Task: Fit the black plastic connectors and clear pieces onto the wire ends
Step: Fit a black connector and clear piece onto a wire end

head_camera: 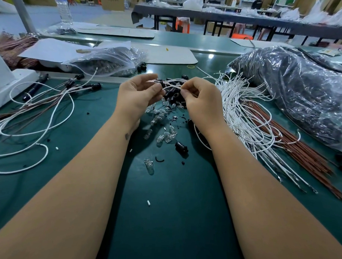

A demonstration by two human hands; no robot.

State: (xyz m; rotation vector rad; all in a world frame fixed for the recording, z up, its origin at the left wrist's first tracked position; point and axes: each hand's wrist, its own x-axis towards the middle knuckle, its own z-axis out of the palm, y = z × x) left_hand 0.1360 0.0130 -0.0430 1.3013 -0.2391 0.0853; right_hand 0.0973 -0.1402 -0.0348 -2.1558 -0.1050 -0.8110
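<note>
My left hand (138,93) pinches a black plastic connector (161,84) above the green table. My right hand (201,97) pinches white wires (174,83) that run into that connector. Under the hands lies a heap of loose black connectors (172,95) and clear glass pieces (161,113). More clear pieces (167,137) and a single black connector (181,147) lie nearer me, with one clear piece (149,165) apart. A bundle of white wires (250,116) and brown wires (301,147) lies at the right. Finished wires with black connectors (78,83) lie at the left.
A large plastic bag of black parts (295,91) fills the right. A clear zip bag (110,63) and papers sit behind the hands. A white device (11,81) stands at the left edge. Looped white wire (30,128) sprawls on the left. A water bottle (63,7) stands far back.
</note>
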